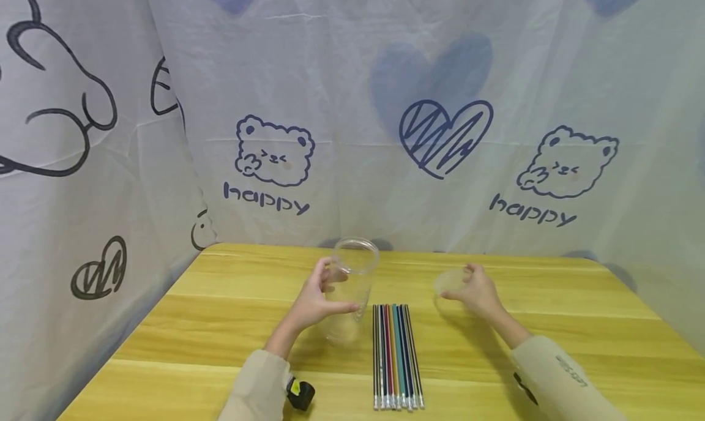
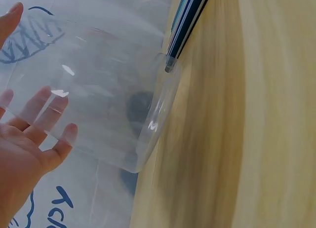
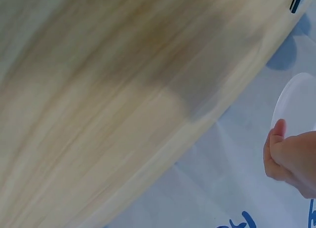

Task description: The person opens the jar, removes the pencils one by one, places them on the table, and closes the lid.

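Observation:
My left hand (image 1: 315, 303) holds a tall clear plastic cup (image 1: 355, 286) round its side, left of the pencils in the head view. The cup's wide mouth points up, tilted slightly. Seen from the left wrist, the fingers (image 2: 58, 109) lie along one side of the cup (image 2: 113, 104) and the thumb is on the other. My right hand (image 1: 479, 292) pinches the edge of a round translucent lid (image 1: 448, 281) between thumb and fingers, above the table's right half. The right wrist view shows the same lid (image 3: 295, 107), cut off by the frame's edge.
A row of several pencils (image 1: 398, 353) lies side by side between the hands, their silvery ends toward me. They rest on a yellow wood-grain table (image 1: 182, 335). A white printed cloth (image 1: 341, 164) hangs behind the table and along its left side.

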Motion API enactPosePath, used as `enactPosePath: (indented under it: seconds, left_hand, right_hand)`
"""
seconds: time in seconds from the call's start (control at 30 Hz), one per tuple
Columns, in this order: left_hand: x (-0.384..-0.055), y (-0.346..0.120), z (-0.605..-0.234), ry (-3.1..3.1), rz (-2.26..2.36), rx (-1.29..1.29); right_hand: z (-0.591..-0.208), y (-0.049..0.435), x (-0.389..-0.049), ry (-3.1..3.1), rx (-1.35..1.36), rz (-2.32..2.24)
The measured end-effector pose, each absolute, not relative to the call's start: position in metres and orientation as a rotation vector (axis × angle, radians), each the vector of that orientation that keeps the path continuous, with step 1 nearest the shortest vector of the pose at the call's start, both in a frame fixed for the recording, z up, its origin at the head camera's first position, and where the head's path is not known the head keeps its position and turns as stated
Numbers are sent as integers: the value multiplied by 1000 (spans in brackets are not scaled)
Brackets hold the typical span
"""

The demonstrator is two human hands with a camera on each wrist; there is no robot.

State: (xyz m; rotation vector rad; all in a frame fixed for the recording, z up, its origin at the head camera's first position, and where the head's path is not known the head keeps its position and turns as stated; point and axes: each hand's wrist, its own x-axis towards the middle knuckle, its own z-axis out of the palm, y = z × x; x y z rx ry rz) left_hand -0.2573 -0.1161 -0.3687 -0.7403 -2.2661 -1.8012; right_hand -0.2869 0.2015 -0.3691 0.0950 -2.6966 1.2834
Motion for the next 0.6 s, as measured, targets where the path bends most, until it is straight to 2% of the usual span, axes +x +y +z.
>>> enactPosePath:
  seconds: [0.27,0.6]
  left_hand:
    - [-240,-109,-347,-2303,-1712,-812]
    - [-260,-106,-370,-2304,-1677,-836]
  right_hand:
    - [-365,201,-287,-2686,58,1255]
    - [-358,197,-286,-2600,128,1286]
